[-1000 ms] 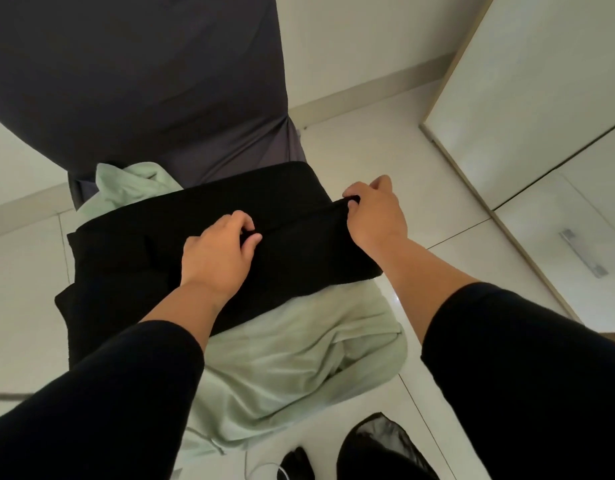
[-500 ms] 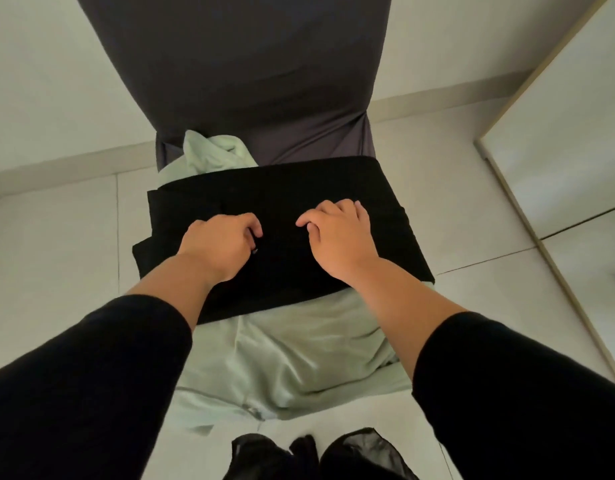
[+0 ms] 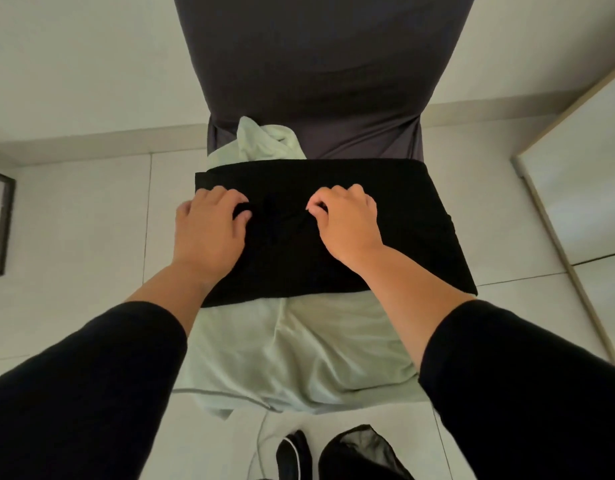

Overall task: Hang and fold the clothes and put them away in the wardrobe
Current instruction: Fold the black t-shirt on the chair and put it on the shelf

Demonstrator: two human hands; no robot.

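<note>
On the chair [image 3: 320, 98], both hands pinch the folded black garment [image 3: 385, 244]: left hand [image 3: 209, 230] and right hand [image 3: 347, 223], fingers curled. No writing is readable.

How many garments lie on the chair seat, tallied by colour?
Black folded garment, gripped by the left hand and right hand: 1
Pale green garment spread beneath it: 1
Total: 2
</note>
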